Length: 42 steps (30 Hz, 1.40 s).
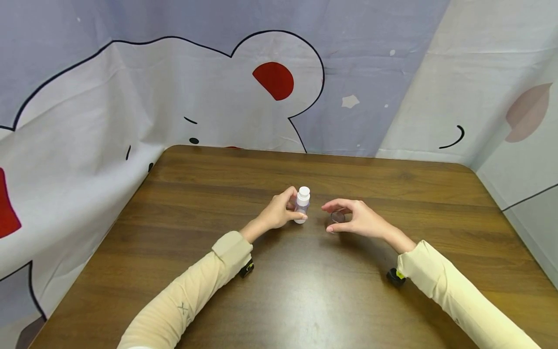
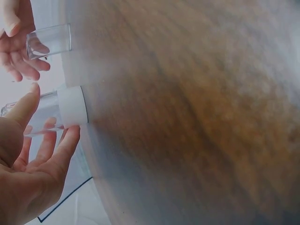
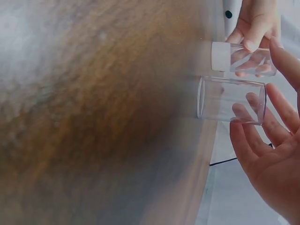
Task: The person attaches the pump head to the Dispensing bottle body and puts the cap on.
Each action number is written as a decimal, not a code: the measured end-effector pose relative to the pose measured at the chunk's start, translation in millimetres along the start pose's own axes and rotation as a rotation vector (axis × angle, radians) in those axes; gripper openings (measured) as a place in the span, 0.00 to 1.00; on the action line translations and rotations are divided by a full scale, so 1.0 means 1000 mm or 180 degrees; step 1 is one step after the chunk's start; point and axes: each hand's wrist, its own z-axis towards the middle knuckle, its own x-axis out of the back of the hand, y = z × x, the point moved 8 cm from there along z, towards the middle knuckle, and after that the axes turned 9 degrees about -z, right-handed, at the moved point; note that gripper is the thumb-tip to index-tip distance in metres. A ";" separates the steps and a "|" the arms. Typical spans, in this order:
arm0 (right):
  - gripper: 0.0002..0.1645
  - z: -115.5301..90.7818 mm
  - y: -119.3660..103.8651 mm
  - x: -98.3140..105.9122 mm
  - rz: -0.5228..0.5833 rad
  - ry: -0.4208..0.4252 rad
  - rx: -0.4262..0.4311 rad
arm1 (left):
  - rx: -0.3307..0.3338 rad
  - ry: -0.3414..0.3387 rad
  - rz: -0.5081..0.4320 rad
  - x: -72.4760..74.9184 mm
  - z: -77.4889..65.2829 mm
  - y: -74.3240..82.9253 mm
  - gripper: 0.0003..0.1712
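Near the middle of the brown wood-grain counter, a small bottle with a white top, a see-through body and a white base stands upright, the person's left hand curled round it, thumb across the near side and fingers behind. Just to its right, apart from the bottle, a clear cup stands on end on the same counter; which of its ends is the mouth I cannot tell. The right hand is spread about this cup, thumb and fingers well apart; whether any fingertip touches it is unclear. Both arms wear cream sleeves with cuffs turned back, and a dark device shows under each wrist. Beyond the counter hangs a cloth printed with pale shapes, black outlines and red patches.
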 end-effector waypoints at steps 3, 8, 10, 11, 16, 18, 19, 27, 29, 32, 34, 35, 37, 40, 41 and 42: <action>0.31 -0.001 0.001 0.000 -0.0054 0.0016 0.0025 | 0.0003 0.0002 -0.0017 0.000 0.000 0.000 0.24; 0.30 -0.003 0.001 0.000 -0.0074 0.0050 0.0094 | -0.0002 -0.0001 -0.0037 -0.001 0.000 -0.002 0.24; 0.29 -0.004 0.003 0.000 -0.0084 0.0062 0.0101 | -0.0014 -0.0005 -0.0024 -0.001 0.001 -0.001 0.23; 0.29 -0.004 0.004 0.000 -0.0095 0.0065 0.0104 | -0.0020 -0.0008 -0.0015 -0.001 0.001 -0.001 0.24; 0.27 -0.005 0.008 -0.002 -0.0105 0.0067 0.0065 | -0.0064 -0.0001 0.0021 0.000 0.001 0.000 0.24; 0.26 -0.005 0.009 -0.002 -0.0087 0.0067 0.0047 | -0.0075 0.0002 0.0030 0.000 0.000 0.001 0.24; 0.26 -0.005 0.009 -0.002 -0.0076 0.0066 0.0036 | -0.0076 0.0000 0.0028 -0.001 0.000 0.001 0.24; 0.22 -0.004 0.011 -0.004 0.0024 0.0067 -0.0011 | -0.0055 -0.0009 -0.0002 0.000 0.000 0.000 0.23; 0.22 -0.004 0.011 -0.004 0.0053 0.0067 -0.0018 | -0.0058 -0.0013 -0.0019 -0.001 0.000 0.000 0.23; 0.23 -0.004 0.012 -0.005 0.0112 0.0074 -0.0056 | -0.0064 -0.0019 -0.0024 -0.001 0.000 0.000 0.23; 0.25 -0.004 0.013 -0.005 0.0168 0.0082 -0.0108 | -0.0066 -0.0023 -0.0034 -0.001 0.000 0.000 0.23; 0.26 -0.004 0.014 -0.005 0.0203 0.0086 -0.0137 | -0.0069 -0.0026 -0.0035 -0.001 0.000 0.000 0.23; 0.28 -0.004 0.016 -0.006 0.0265 0.0095 -0.0180 | -0.0070 -0.0026 -0.0036 -0.001 0.000 -0.001 0.23; 0.28 -0.005 0.017 -0.006 0.0308 0.0107 -0.0216 | -0.0071 -0.0022 -0.0035 -0.001 0.000 0.000 0.23; 0.28 -0.004 0.017 -0.006 0.0306 0.0111 -0.0216 | -0.0074 -0.0019 -0.0029 -0.001 0.000 0.000 0.23; 0.27 -0.004 0.017 -0.006 0.0303 0.0112 -0.0212 | -0.0076 -0.0015 -0.0029 0.000 0.000 0.000 0.23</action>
